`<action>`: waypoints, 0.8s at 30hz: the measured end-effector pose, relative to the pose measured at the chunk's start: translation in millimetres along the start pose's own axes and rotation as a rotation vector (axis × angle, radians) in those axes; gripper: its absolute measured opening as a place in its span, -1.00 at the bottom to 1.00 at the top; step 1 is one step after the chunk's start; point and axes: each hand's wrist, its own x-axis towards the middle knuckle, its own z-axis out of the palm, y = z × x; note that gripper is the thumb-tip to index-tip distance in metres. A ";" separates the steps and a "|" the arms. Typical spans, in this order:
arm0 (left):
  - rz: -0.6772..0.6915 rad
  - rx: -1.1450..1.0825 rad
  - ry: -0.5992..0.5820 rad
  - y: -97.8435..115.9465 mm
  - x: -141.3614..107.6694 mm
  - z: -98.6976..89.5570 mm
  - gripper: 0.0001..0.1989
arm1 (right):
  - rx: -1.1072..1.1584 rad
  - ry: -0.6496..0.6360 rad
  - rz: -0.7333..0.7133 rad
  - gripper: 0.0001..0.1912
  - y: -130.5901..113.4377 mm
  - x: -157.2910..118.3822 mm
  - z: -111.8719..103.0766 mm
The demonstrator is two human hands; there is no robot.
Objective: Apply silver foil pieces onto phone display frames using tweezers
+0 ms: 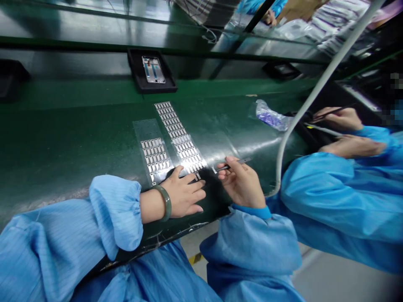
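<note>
My right hand [241,180] pinches dark tweezers [237,163] near the table's front edge. A small pale piece [215,169] shows at the tweezers' left tip, too small to name. With fingers spread, my left hand [184,195] lies palm down over a dark object [206,176], mostly hidden beneath it; a green bangle [165,203] circles the wrist. Beyond the left hand are two clear sheets with rows of small silvery stickers: a longer sheet [178,132] and a shorter, partly bare sheet [149,130].
A black tray [137,75] holding a phone frame [153,70] stands farther back on the green table [78,138]. A pale cable [302,113] crosses on the right. Beside it lie a plastic bag [270,115] and a co-worker's hands [346,130] with tools.
</note>
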 end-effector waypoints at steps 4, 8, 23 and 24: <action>-0.046 0.006 0.024 -4.8 -0.2 -19.1 -0.71 | 0.150 -0.011 -0.014 -0.58 -0.8 4.4 14.2; -0.262 0.113 0.067 -53.6 7.0 -49.4 -0.74 | 0.265 -0.060 -0.049 -0.56 8.2 12.8 26.8; -0.831 0.493 0.078 -260.7 20.9 -90.6 -0.68 | 0.173 -0.115 0.056 -0.71 22.2 16.8 26.3; -0.832 0.494 0.071 -260.4 13.3 -94.2 -0.68 | 0.169 -0.112 0.054 -0.70 21.4 16.9 26.0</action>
